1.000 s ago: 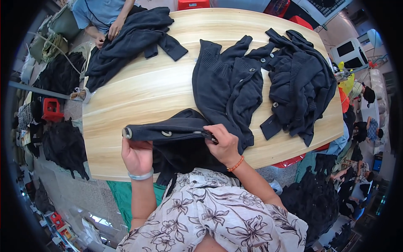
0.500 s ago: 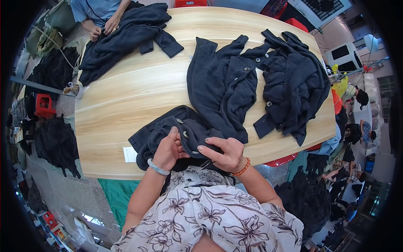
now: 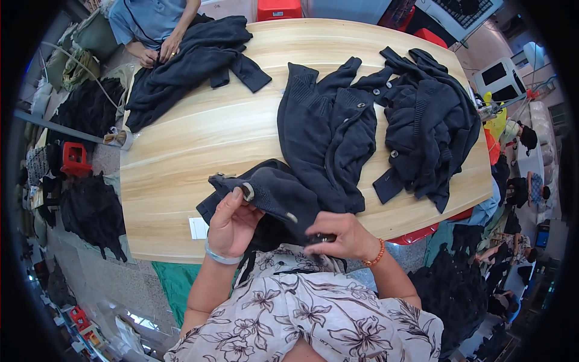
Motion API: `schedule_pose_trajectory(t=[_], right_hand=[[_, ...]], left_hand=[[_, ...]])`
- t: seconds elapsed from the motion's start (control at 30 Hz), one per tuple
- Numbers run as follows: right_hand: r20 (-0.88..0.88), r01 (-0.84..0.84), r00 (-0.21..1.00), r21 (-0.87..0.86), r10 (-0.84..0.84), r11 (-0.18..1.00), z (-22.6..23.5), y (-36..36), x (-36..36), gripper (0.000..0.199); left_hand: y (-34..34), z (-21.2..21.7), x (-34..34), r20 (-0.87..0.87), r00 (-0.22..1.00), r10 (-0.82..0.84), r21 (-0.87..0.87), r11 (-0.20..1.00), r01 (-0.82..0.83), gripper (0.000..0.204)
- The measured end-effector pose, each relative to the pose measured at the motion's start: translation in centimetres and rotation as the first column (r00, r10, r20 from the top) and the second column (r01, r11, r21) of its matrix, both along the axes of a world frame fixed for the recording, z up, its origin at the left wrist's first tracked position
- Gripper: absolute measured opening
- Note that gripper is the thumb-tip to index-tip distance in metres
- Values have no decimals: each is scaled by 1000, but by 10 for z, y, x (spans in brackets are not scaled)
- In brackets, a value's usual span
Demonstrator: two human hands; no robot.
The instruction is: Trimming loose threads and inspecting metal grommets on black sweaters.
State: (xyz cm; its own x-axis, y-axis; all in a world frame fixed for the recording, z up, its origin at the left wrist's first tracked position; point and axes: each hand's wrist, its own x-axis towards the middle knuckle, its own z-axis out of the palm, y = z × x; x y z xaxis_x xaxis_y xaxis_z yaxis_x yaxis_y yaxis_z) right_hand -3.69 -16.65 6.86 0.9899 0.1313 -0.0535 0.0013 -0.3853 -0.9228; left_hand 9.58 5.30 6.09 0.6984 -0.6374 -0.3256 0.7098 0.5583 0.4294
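A dark navy knit cardigan [image 3: 274, 190] lies bunched at the near edge of the table, in front of me. Its buttoned edge is raised in my left hand [image 3: 231, 224], thumb and fingers closed on the cloth beside a pale-rimmed button [image 3: 247, 192]. My right hand [image 3: 345, 237] is curled round a small dark snips-like tool [image 3: 321, 239], close to the cardigan's right side; its tip is blurred. Another button [image 3: 292, 217] shows on the cloth between my hands. A white paper tag [image 3: 198, 228] lies left of the cardigan.
More dark knit garments [image 3: 325, 133] lie mid-table, with a buttoned heap [image 3: 431, 127] to the right. At the far left, a co-worker's hands [image 3: 163, 51] work on another dark garment [image 3: 193, 66]. Red stools [image 3: 278, 9] stand around the wooden table [image 3: 187, 163].
My left hand has lifted and turned the cardigan's buttoned edge. My right hand has drawn right, away from that edge, with the tool in it. The view has shifted slightly.
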Motion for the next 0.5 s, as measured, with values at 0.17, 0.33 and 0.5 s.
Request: schedule_pose_trajectory(t=[0.17,0.33,0.5], right_hand=[[364,201,894,194,-261,960,11,7,17,29],[355,271,881,163,-312,949,18,24,48,44],[256,242,912,299,-322,923,10,30,53,42]], left_hand=[[-5,7,-9,-111,989,97,55,994,-92,24],[-12,12,-21,134,990,-50,108,994,36,29],[-20,19,-29,231,973,-25,235,972,-31,27]])
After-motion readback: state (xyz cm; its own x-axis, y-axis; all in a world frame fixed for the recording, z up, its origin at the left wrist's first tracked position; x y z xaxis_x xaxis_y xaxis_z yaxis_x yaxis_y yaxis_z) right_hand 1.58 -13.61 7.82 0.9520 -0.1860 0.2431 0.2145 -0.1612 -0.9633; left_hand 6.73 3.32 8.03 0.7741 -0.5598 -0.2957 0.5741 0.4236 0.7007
